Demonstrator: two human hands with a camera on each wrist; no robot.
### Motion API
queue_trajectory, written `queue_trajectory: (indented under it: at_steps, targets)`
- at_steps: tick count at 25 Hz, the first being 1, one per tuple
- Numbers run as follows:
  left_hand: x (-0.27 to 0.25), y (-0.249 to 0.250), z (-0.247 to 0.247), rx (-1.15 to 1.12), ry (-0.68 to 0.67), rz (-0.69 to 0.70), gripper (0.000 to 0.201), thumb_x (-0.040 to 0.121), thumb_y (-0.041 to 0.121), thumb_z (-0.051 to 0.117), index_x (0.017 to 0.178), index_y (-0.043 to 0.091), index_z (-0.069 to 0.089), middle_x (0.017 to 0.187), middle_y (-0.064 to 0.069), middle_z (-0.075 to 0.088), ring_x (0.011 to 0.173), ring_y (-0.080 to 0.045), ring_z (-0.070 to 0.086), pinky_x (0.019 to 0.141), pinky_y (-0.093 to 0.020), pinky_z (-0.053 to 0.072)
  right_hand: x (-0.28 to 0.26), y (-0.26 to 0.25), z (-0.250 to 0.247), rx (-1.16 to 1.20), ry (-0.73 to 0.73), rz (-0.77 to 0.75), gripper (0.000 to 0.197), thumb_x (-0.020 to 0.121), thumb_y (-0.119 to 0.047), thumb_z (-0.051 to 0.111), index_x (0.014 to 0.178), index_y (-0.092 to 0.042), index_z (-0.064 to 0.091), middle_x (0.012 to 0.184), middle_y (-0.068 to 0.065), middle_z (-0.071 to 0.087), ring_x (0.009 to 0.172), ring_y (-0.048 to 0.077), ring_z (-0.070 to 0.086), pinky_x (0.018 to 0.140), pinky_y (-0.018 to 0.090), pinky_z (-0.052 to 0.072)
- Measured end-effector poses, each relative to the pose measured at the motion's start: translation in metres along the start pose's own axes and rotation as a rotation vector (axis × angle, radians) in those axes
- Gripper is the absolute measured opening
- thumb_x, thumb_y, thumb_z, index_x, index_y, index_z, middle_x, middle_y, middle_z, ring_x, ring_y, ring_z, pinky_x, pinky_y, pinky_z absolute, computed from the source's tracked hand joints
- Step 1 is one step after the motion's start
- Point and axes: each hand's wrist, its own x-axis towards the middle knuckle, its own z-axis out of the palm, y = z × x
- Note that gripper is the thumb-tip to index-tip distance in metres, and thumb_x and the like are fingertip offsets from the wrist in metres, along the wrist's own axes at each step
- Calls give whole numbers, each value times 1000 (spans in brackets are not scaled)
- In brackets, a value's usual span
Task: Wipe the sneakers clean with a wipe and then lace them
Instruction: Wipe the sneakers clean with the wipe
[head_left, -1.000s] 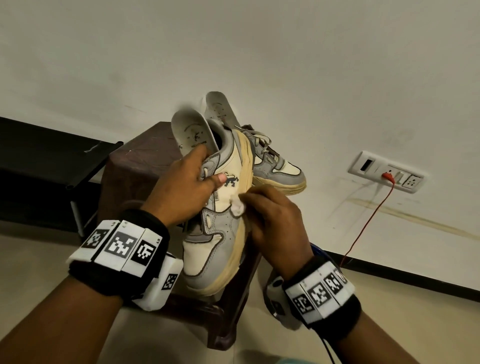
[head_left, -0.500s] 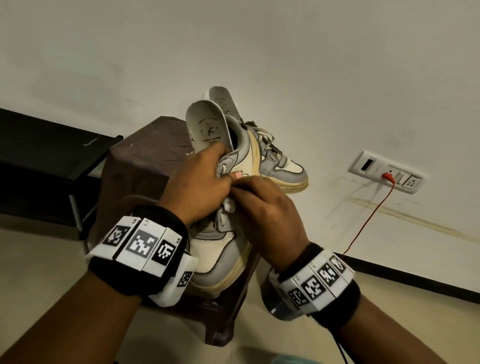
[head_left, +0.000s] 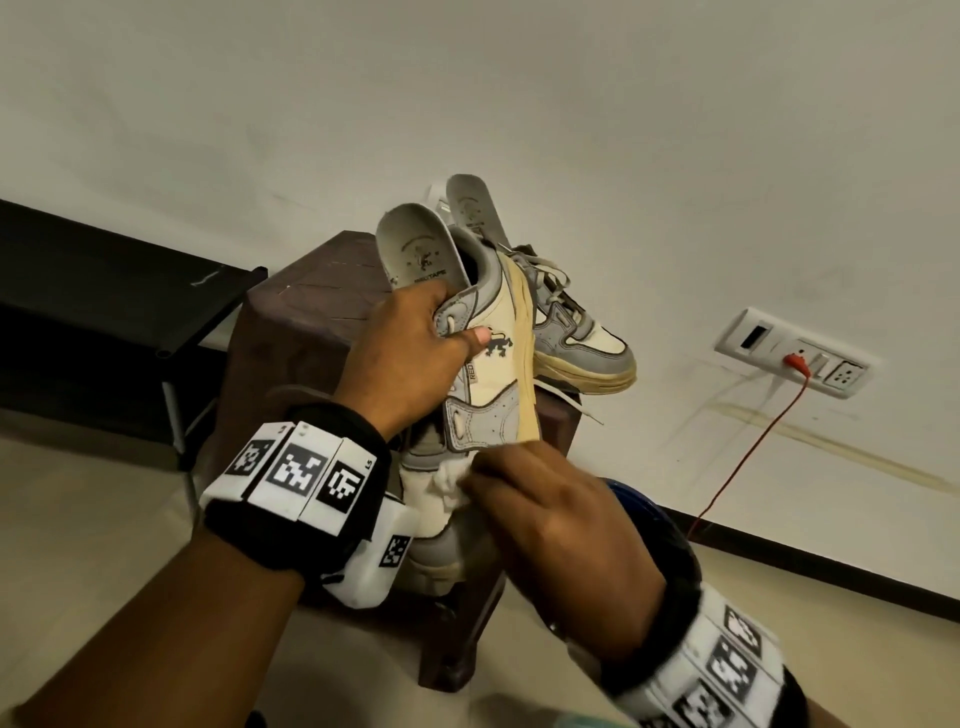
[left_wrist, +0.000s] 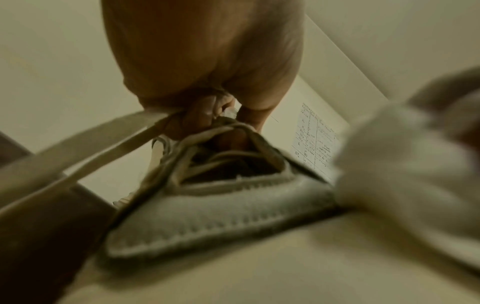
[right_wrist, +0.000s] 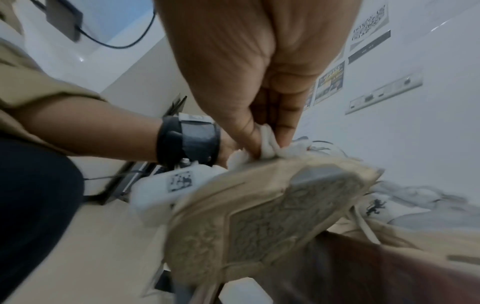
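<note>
My left hand (head_left: 410, 358) grips a grey and cream sneaker (head_left: 493, 374) by its upper, heel up and toe down, over the brown stool (head_left: 306, 291). Its insole (head_left: 415, 249) sticks up out of the heel. My right hand (head_left: 540, 499) pinches a crumpled white wipe (head_left: 452, 480) against the sneaker's side near the toe. In the right wrist view the wipe (right_wrist: 265, 144) sits between thumb and fingers above the cream sole (right_wrist: 272, 205). The left wrist view shows the laces (left_wrist: 207, 148) and my fingers (left_wrist: 202, 113) at the shoe's opening. A second sneaker (head_left: 576, 332) stands on the stool behind.
The stool stands against a white wall. A black low shelf (head_left: 104, 291) runs along the left. A wall socket panel (head_left: 789, 353) at the right has a red cable (head_left: 748, 447) hanging to the floor. Something blue (head_left: 639, 504) shows behind my right wrist.
My right hand has slid with the wipe from the middle of the sneaker's side down toward the toe. The left hand keeps its grip, with the sneaker raised slightly.
</note>
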Motion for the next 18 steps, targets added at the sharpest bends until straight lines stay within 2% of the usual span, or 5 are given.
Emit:
queue_trajectory:
  at_steps: [4, 10, 12, 15, 18]
  targets:
    - [-2, 4, 0, 0, -3, 6, 23, 85, 23, 68, 108, 22, 66, 99, 9, 72, 91, -6, 68, 84, -40, 56, 37, 31, -1, 117, 151, 183, 18, 78, -4, 71, 95, -4, 71, 93, 11, 66, 80, 29, 63, 63, 41, 55]
    - [0, -1, -8, -107, 27, -55, 21, 88, 15, 65, 108, 16, 66, 99, 6, 72, 90, -7, 69, 83, -34, 56, -9, 1, -5, 81, -49, -25, 31, 71, -9, 78, 101, -10, 72, 102, 6, 67, 88, 21, 65, 70, 33, 58]
    - [1, -2, -7, -143, 18, -57, 20, 88, 14, 64, 108, 17, 65, 99, 6, 72, 89, -6, 69, 80, -30, 55, -15, 1, -4, 67, 1, -29, 27, 74, -11, 72, 102, -9, 72, 102, 6, 68, 88, 20, 65, 70, 31, 58]
    - [1, -3, -5, -167, 5, -59, 22, 89, 14, 64, 110, 19, 64, 100, 7, 72, 92, -7, 68, 81, -31, 54, 10, 24, 1, 136, 182, 140, 21, 83, -16, 61, 97, -6, 73, 97, 9, 68, 86, 23, 65, 72, 32, 57]
    - [0, -5, -8, -192, 16, -67, 20, 91, 14, 61, 110, 20, 62, 98, 9, 71, 87, -4, 69, 76, -26, 54, 36, 56, 4, 276, 241, 299, 18, 83, -7, 64, 98, -9, 73, 97, 6, 69, 86, 19, 64, 72, 37, 56]
